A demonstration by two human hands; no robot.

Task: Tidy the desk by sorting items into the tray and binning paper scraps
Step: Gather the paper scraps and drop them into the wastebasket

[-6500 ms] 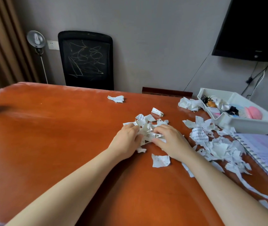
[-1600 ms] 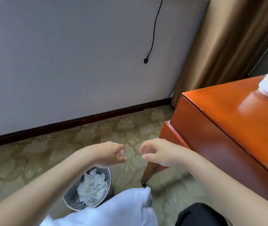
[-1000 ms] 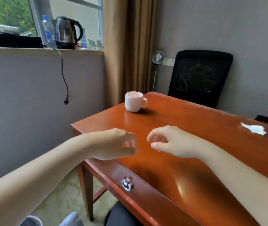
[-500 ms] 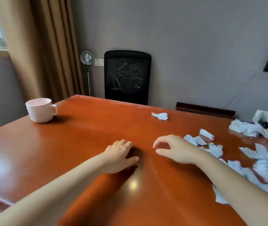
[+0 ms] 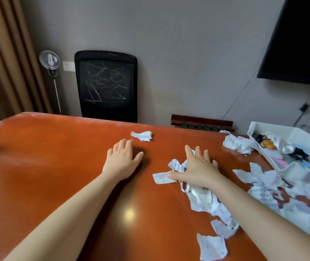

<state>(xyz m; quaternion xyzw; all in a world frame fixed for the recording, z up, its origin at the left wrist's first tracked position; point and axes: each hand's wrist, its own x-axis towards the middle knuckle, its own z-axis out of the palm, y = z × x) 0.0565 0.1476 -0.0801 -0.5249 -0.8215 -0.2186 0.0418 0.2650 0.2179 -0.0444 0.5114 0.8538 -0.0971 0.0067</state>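
Observation:
Torn white paper scraps (image 5: 207, 198) lie spread over the right half of the orange-brown desk (image 5: 56, 166). My right hand (image 5: 197, 168) lies flat with spread fingers on the left end of the scraps. My left hand (image 5: 122, 161) hovers open over bare desk, holding nothing. One lone scrap (image 5: 141, 136) lies just beyond my left hand. A white tray (image 5: 291, 134) with small items stands at the far right, with a crumpled paper heap (image 5: 237, 144) beside its left end.
A black office chair (image 5: 106, 85) stands behind the desk against the grey wall. A small fan on a stand (image 5: 49, 60) and brown curtains (image 5: 3, 57) are at the left. A dark screen (image 5: 301, 38) hangs on the wall at the upper right.
The view swung from the floor bin back over the desk to the right. Both hands, empty after the bin, reached forward; my right hand opened flat onto the scraps.

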